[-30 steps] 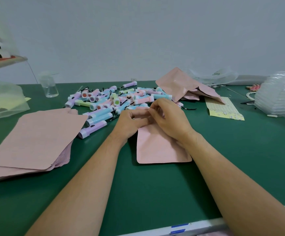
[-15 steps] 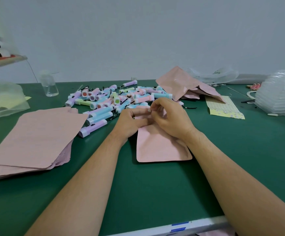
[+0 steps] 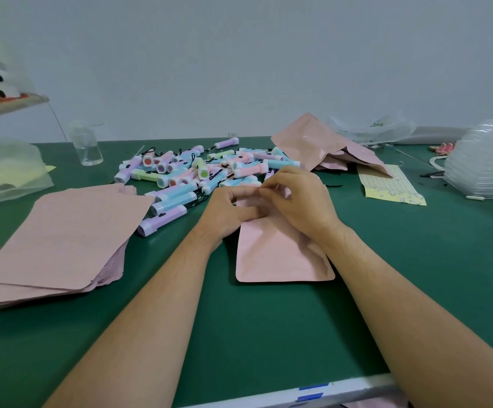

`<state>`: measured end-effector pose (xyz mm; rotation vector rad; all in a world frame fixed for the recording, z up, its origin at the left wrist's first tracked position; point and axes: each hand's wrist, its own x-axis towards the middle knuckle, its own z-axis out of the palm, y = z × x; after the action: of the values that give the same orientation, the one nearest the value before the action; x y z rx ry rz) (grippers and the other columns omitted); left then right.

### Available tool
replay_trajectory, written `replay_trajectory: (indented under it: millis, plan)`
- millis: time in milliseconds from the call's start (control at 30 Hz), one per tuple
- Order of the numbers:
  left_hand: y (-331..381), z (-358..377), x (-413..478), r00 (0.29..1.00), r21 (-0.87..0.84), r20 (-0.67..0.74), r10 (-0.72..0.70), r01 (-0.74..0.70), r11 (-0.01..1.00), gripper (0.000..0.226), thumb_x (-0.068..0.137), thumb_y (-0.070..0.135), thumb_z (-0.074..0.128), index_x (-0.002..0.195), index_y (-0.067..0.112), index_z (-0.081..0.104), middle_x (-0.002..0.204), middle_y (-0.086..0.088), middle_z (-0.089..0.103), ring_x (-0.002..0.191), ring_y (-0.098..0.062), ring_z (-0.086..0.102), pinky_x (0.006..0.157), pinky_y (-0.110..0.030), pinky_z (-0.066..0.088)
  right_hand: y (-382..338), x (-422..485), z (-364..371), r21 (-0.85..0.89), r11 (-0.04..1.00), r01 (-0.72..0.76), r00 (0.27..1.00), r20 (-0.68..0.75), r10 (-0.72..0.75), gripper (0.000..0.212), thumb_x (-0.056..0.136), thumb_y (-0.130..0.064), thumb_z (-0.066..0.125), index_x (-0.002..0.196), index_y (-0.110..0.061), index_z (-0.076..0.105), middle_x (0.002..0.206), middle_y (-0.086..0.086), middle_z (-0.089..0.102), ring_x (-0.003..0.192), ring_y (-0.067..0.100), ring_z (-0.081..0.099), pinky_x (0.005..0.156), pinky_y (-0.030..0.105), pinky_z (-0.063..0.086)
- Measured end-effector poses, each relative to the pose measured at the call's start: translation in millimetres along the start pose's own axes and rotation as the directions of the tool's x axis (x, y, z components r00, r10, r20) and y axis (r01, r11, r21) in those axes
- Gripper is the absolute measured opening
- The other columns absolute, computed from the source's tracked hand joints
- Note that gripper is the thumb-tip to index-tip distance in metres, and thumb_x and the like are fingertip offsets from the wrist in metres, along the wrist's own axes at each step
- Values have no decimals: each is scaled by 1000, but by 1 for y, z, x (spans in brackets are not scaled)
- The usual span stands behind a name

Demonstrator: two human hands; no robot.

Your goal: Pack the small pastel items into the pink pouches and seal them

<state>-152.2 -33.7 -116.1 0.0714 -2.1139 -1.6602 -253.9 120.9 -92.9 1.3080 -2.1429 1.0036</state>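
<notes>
The left hand (image 3: 227,213) and the right hand (image 3: 301,201) meet at the far edge of a pink pouch (image 3: 280,254) lying flat on the green table (image 3: 269,334), its mouth pointing away from the person; both hands pinch that mouth, the fingers curled tight over the rim. Whether an item is already inside cannot be told, as the hands hide the opening.

The likely trouble is a half-made seal; if the pinch skips a stretch of the rim, or a black cord from one of the pastel items (image 3: 201,172) strays across the closure, the mouth may gape once let go. The heap of items lies just beyond the knuckles, touching the pouch's far end, so a push forward could scatter it; the pouch itself is light and may slide under sideways pressure; the stack of empty pouches (image 3: 60,231) to the left sits near the left forearm and could be swept askew.

Both forearms reach in from the near edge and converge; the left hand lies knuckles up, fingers folded onto the rim; the right wrist rests on the pouch's right side, thumb and forefinger closed at the edge.
</notes>
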Motion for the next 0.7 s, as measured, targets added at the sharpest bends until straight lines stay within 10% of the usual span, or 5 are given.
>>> replay_trajectory:
  millis: [367,533,700]
  plan:
    - [-5,-4,7,970,-87,-198,-142,127,988,44,79,11,92,119,24,79,135,6,69,129,-16,64,111,-43,52,19,3,-27,267,926,-266,934,311,178,18,102,-19,64,87,-20,73,70,-28,64,68,-2,52,69,16,43]
    - [-4,-6,6,958,-266,-217,-187,127,956,73,58,25,103,126,23,76,137,3,68,104,-8,75,78,-24,62,26,2,-38,288,889,-356,880,424,214,12,100,-19,68,91,-16,77,79,-14,69,78,11,59,79,27,49]
    - [-9,-8,9,962,-191,-220,-163,121,974,82,59,11,102,134,23,72,146,3,61,131,-14,60,107,-36,55,17,1,-34,244,910,-336,867,457,198,12,98,-18,70,89,-18,78,81,-15,70,77,7,59,77,25,49]
